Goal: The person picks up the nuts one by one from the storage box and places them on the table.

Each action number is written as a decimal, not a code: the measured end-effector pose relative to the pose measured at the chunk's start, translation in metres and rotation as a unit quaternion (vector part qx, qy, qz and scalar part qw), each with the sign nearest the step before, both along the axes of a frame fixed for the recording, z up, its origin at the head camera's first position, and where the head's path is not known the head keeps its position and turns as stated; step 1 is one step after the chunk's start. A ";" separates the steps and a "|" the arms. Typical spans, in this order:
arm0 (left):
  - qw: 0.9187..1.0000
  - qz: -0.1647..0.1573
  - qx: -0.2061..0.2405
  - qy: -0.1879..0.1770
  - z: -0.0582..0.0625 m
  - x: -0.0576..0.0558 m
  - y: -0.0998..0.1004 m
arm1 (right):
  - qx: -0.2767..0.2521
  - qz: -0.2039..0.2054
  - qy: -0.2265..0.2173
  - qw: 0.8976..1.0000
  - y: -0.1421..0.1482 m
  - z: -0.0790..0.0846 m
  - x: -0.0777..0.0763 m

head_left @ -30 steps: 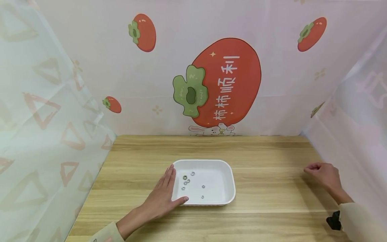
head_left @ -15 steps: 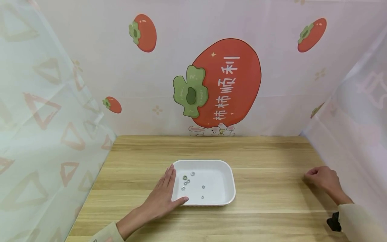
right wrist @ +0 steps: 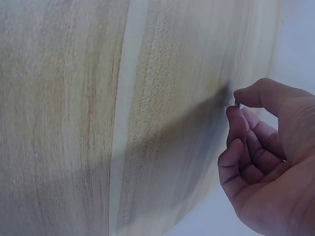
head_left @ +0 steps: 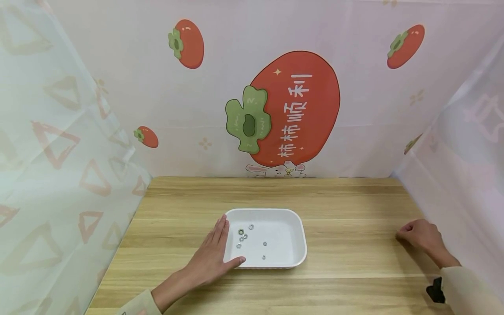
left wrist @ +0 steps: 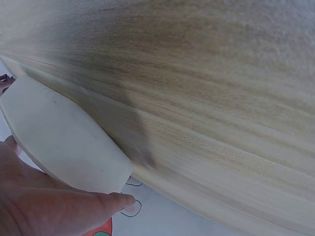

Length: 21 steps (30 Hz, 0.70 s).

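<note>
A white rectangular tray (head_left: 281, 236) lies on the wooden table with several small metal nuts (head_left: 242, 239) inside, mostly in its left part. Along its left side rests my left hand (head_left: 210, 258), fingers straight on the rim and thumb stretched over the near left corner. The left wrist view shows that thumb beside the tray's white outer wall (left wrist: 64, 132). Far to the right, my right hand (head_left: 423, 238) is low over the table. In the right wrist view its thumb and index finger pinch a tiny shiny metal nut (right wrist: 238, 104), mostly covered by the fingertips; the other fingers are curled.
The wooden table (head_left: 354, 253) extends around the tray. A patterned back sheet (head_left: 366, 144) rises behind it, and side sheets stand at left and right. The right sheet (head_left: 464, 188) is close to my right hand. A black piece (head_left: 435, 290) sits at my right sleeve.
My right hand has come down slightly toward the table, its fingertips now pointing lower. My left hand, the tray and the nuts in it have stayed in place.
</note>
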State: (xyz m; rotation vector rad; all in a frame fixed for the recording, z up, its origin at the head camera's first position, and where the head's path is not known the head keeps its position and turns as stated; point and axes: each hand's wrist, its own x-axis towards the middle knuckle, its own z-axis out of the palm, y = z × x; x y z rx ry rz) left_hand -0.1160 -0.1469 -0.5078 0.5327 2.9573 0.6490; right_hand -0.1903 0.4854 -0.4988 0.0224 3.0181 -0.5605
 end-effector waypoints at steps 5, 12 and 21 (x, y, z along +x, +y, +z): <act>1.000 0.002 -0.003 0.007 0.000 0.001 0.000 | 0.006 0.002 -0.001 1.000 0.002 -0.002 0.000; 1.000 0.002 0.001 0.004 -0.001 0.001 0.000 | 0.003 0.006 -0.008 1.000 0.003 -0.002 0.000; 1.000 0.001 0.003 0.005 -0.001 0.001 0.000 | 0.004 0.006 0.002 1.000 0.004 -0.004 0.001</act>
